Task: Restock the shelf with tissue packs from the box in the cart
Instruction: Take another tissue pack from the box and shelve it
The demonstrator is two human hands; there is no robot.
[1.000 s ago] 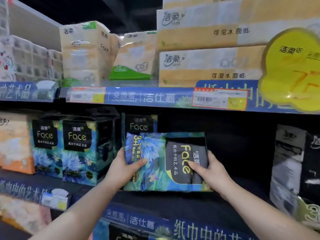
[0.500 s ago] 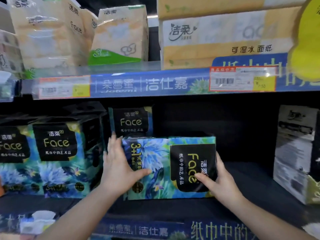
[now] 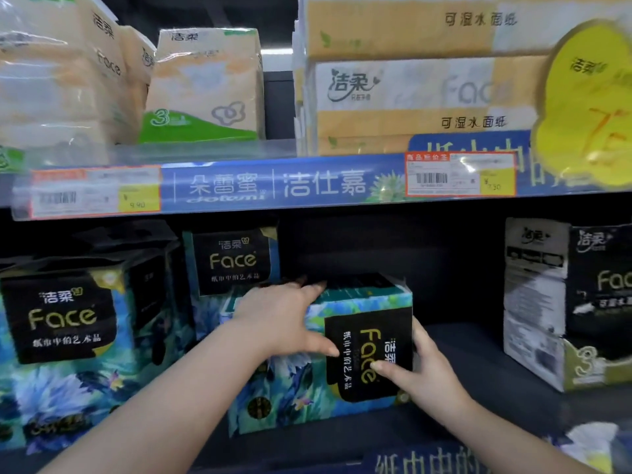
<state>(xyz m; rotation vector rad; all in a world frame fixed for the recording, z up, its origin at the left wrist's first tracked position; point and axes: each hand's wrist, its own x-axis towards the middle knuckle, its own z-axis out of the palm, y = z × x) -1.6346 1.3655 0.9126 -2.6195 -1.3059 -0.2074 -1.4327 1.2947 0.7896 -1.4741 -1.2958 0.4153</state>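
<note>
A blue floral tissue pack (image 3: pixel 362 313) with a black "Face" label lies on its side on the dark middle shelf (image 3: pixel 472 357). My left hand (image 3: pixel 284 319) lies over its top left, fingers spread across the top and thumb on the front face. My right hand (image 3: pixel 420 367) grips its lower right corner, thumb on the black label. Another pack of the same kind (image 3: pixel 232 261) stands upright just behind it. More of these packs (image 3: pixel 65 333) stand to the left.
A black and white Face pack (image 3: pixel 564 302) stands at the right of the shelf, with a gap between it and the held pack. The upper shelf edge (image 3: pixel 273 183) with price tags hangs above. Beige tissue packs (image 3: pixel 205 87) fill the top shelf.
The pack has gone further onto the shelf. My left hand slid from its left side up onto its top. The camera moved closer.
</note>
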